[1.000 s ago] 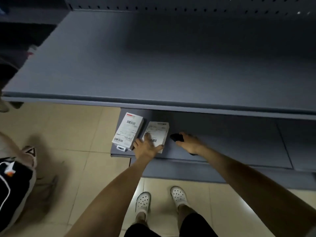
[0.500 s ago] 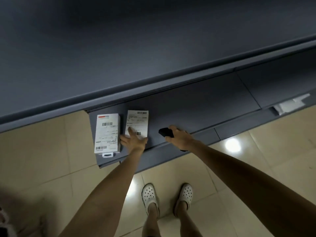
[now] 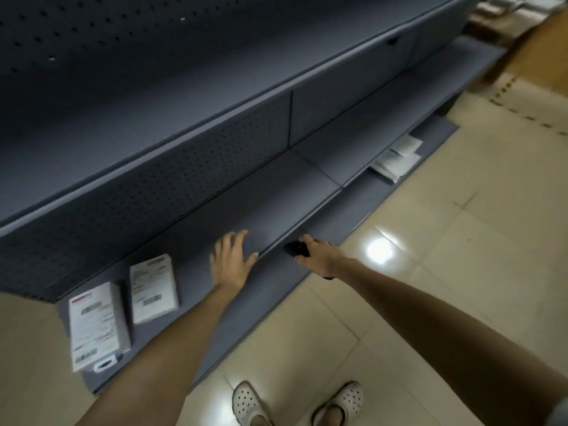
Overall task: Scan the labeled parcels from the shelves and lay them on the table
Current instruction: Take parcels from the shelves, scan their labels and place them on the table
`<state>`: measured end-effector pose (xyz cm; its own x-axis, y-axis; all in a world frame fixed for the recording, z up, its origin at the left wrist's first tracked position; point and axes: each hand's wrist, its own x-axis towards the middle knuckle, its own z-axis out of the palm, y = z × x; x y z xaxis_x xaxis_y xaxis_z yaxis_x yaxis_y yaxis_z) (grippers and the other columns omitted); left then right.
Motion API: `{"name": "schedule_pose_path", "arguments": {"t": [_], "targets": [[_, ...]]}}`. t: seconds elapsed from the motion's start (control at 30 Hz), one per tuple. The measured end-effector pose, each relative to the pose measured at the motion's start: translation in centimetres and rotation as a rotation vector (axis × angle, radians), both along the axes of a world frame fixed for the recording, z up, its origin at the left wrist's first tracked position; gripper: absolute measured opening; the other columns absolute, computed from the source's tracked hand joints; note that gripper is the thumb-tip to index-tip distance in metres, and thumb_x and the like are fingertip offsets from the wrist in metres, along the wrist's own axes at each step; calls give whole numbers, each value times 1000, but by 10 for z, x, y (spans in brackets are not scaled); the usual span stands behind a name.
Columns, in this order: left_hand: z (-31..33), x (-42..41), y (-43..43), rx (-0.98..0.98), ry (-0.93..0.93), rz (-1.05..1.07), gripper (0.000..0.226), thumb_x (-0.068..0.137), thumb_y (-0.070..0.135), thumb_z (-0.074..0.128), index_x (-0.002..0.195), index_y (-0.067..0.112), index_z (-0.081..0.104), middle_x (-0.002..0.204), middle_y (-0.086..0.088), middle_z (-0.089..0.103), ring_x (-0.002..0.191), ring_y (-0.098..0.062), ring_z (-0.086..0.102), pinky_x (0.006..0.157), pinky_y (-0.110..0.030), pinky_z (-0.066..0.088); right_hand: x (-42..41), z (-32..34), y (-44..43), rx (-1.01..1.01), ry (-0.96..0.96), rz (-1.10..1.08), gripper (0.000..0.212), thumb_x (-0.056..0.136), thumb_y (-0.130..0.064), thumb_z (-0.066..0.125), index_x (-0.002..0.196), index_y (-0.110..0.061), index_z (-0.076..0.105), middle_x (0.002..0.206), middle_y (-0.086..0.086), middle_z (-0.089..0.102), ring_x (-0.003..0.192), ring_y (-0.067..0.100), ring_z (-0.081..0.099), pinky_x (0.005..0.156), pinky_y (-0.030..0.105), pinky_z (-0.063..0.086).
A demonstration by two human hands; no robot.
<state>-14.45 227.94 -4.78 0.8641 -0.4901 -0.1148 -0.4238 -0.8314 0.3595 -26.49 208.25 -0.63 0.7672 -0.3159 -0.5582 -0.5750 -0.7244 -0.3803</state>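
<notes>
Black plastic, a scanner (image 3: 296, 249), is gripped in the right hand (image 3: 321, 256), fingers curled round it, at the front edge of the shelf (image 3: 276, 201). The left hand (image 3: 232, 262) is spread open, nothing held, over it. To its left the near parcel (image 3: 153, 289) and the end parcel (image 3: 93, 324) lie label-up. The near parcel is best steadied flat, its barcode squarely faced.

Scanner: your right hand (image 3: 321, 256) covers most of the black scanner (image 3: 296, 249); only its front tip shows.
Near labels: print on the nearer parcel (image 3: 93, 324) and the farther parcel (image 3: 152, 287) is blurred and unreadable.
Far right: the white pile (image 3: 396, 159) smears together; count unclear.
Top right corner: pale stacked goods (image 3: 504, 10), blurred, cut by the edge.
Shoes: your shoes (image 3: 246, 402) run off the bottom edge.
</notes>
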Motion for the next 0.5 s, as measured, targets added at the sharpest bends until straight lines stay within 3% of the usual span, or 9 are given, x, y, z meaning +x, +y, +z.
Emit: {"name": "schedule_pose_path", "arguments": {"t": [0.27,0.5], "targets": [[35,-84,-202,-76,-243,-501,62,84,50,70,137,23,54,131,-5,55,122,-28,51,98,-44,42,-153,40,-174,-138,-47,-349,51,97,-49,49,139,-22,37,135,16,53,121,38,52,98,42,44],[62,-170,-362,-183,-368,-807,57,80,55,71,127,24,60,119,-2,60,112,-26,58,91,-42,46,-288,60,-290,-168,-66,-698,51,92,-46,52,135,-20,39,128,15,54,112,36,53,89,41,44]]}}
